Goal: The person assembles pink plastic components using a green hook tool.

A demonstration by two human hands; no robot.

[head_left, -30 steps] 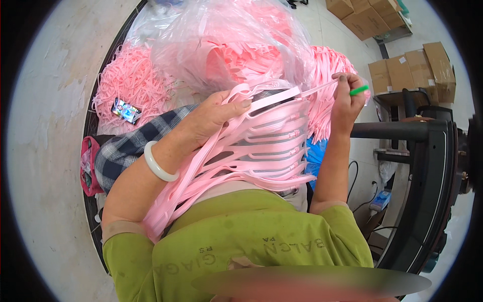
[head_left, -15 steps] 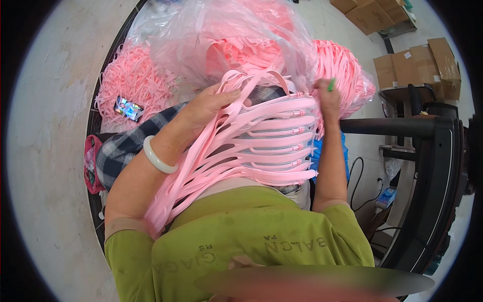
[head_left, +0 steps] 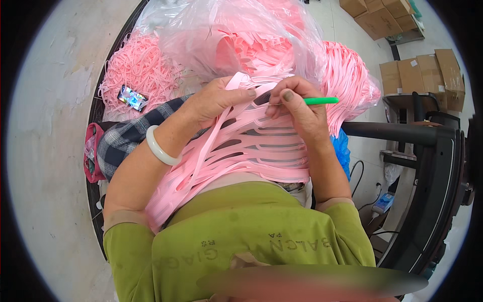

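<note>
Your pink strips [head_left: 274, 144] lie side by side across your lap, fanned from the belly of your green shirt [head_left: 241, 221] up toward your hands, their left ends gathered into a slanting bunch. Your left hand [head_left: 214, 102] grips the top of that bunch: the thumb lies flat along the uppermost strip, pointing right, with the fingers tucked beneath, clamped on the strips. That elbow is bent out to the side, and the forearm (a white bangle [head_left: 160, 148] around it) slants up and to the right.

Your right hand [head_left: 304, 111] is just beside it, over the upper strips, wrist leaning inward and forearm nearly upright. Its fingers are curled together around a green stick [head_left: 322, 100], which points out to the right; you cannot tell whether the fingertips also pinch a strip.

Beyond your hands stands a clear plastic bag [head_left: 188, 53] of pink pieces, with a tangled pink pile [head_left: 141, 63] to its left, a lit phone [head_left: 133, 97] resting on that.
</note>
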